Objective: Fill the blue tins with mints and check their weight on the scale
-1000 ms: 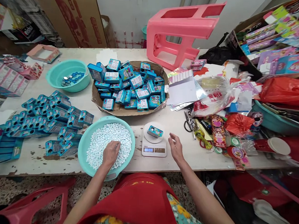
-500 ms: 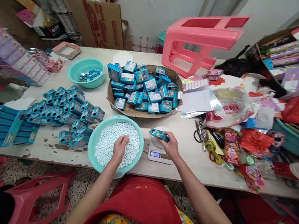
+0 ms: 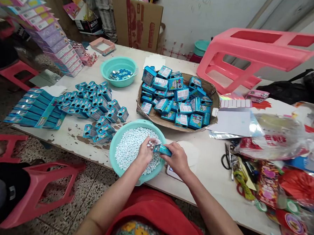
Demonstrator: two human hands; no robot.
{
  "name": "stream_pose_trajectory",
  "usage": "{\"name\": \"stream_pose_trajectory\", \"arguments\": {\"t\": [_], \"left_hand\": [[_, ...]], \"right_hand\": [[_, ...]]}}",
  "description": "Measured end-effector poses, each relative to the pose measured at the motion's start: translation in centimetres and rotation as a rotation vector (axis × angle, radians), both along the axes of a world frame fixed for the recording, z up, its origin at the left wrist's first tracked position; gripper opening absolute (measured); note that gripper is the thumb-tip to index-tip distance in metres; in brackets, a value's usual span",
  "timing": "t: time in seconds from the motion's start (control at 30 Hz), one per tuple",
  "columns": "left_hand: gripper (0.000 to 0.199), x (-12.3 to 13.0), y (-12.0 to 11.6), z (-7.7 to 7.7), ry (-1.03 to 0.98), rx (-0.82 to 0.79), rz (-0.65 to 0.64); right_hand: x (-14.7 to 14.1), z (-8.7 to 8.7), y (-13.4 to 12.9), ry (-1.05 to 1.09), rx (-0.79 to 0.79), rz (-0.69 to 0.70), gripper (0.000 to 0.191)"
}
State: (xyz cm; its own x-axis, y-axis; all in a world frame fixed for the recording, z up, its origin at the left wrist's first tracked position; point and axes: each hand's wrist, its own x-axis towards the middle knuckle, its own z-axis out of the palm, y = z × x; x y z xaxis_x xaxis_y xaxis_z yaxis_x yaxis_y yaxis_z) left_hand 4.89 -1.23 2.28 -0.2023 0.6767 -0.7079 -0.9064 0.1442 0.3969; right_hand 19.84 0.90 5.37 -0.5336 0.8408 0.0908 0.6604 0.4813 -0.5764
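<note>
My left hand (image 3: pixel 143 154) is cupped above a turquoise basin (image 3: pixel 113 153) full of small white candies (image 3: pixel 129 149). A few of the candies lie in its palm and fingers. In my right hand (image 3: pixel 178 160) is a small blue candy box (image 3: pixel 165 150), gripped between thumb and fingers. The box is tipped to the left, its near end close against the fingers of my left hand. Partly hidden behind my right hand stands a white digital scale (image 3: pixel 173 173).
Behind lies a cardboard tray (image 3: pixel 157 119) heaped with blue boxes. Several more boxes (image 3: pixel 95 112) stand at the left, beside a display carton (image 3: pixel 37 113). A second basin (image 3: pixel 118 82) holds blue and silvery pieces. Scissors (image 3: pixel 226 159) and a pink stool (image 3: pixel 215 64) are at right.
My right hand has carried the box left from over the scale to the basin and tipped it. My left hand has come up out of the candies to meet it. The view has swung left.
</note>
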Motion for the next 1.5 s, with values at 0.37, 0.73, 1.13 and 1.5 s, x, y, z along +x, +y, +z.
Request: {"name": "stream_pose_trajectory", "arguments": {"t": [0.37,0.73,1.13,1.5], "left_hand": [[0.015,-2.3,-0.5,-0.6,-0.051,-0.028,-0.133],[0.015,-4.1,-2.0,-3.1,-0.016,-0.168,-0.164],[0.024,-2.4,-2.1,-3.0,0.019,-0.173,-0.225],[0.012,-1.2,-1.4,-3.4,0.245,-0.242,-0.226]], "right_hand": [[2.0,-0.7,-0.2,0.465,-0.407,-0.228,0.040],[11.1,-7.5,0.3,0.708,-0.429,-0.586,0.048],[16.7,-10.2,-0.6,0.791,-0.500,-0.784,0.060],[20.8,-11.9,-3.6,0.772,-0.500,-1.075,0.049]]}}
